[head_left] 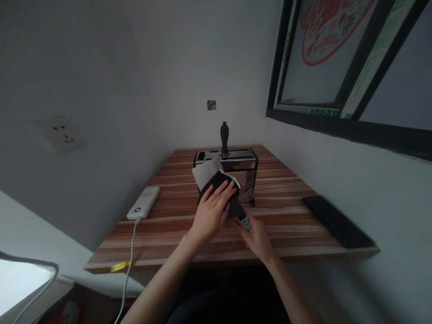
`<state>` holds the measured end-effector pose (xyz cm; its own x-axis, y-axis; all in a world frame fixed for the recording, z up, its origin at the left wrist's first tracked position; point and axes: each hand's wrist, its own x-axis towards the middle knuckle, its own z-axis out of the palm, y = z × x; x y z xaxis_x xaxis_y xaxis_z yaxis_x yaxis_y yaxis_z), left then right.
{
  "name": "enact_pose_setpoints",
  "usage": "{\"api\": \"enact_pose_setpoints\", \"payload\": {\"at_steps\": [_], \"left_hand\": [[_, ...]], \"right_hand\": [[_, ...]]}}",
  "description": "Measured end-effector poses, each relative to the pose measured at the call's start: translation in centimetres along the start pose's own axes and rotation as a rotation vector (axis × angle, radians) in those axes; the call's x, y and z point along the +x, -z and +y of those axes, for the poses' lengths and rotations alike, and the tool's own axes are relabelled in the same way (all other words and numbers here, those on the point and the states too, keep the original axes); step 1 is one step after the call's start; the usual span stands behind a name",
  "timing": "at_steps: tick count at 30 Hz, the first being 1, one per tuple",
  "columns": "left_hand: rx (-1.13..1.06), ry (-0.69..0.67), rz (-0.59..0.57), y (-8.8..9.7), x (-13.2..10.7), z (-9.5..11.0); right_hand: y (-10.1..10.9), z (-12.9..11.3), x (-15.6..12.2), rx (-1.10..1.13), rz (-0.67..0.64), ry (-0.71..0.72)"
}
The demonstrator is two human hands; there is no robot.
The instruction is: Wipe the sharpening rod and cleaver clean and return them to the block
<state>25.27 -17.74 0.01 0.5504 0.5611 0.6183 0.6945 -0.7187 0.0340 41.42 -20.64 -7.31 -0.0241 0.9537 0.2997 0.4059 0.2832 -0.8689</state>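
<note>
My right hand (257,236) grips the grey-ended handle of a cleaver (204,173), held tilted over the near middle of the table. Its wide, pale blade end points up and to the left. My left hand (213,210) presses a black cloth (216,179) with a white edge against the blade, fingers laid over it. The cloth and hand hide the blade's middle. Just behind stands a knife block (241,154) with a slotted metal top and a clear, dark-framed body. A black handle (224,137) sticks straight up from it.
On the striped wooden table (182,243), a white power bank (144,203) with a white cable (132,245) lies at left. A black phone (339,220) lies by the right wall. Yellow tape (119,267) marks the front edge. A wall socket (62,134) is at left.
</note>
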Motion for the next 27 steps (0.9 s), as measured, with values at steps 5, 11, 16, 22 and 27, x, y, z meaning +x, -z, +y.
{"api": "enact_pose_setpoints", "payload": {"at_steps": [5, 11, 16, 22, 27], "left_hand": [[0.023, 0.032, 0.079, 1.4, 1.7, -2.1], [0.027, 0.056, 0.157, 2.6, 3.3, -4.5], [0.016, 0.077, 0.191, 3.0, 3.9, -4.9], [0.059, 0.060, 0.178, 2.1, 3.3, -3.4], [0.055, 0.010, 0.094, 0.6, 2.0, -1.7]], "right_hand": [[0.0, 0.0, 0.0, -0.025, -0.012, 0.004], [0.0, 0.2, 0.0, -0.020, -0.004, 0.004], [-0.1, 0.3, -0.1, -0.027, 0.011, -0.006], [-0.3, 0.7, -0.1, -0.003, -0.010, -0.025], [-0.2, 0.5, 0.0, 0.021, 0.005, -0.043]]}}
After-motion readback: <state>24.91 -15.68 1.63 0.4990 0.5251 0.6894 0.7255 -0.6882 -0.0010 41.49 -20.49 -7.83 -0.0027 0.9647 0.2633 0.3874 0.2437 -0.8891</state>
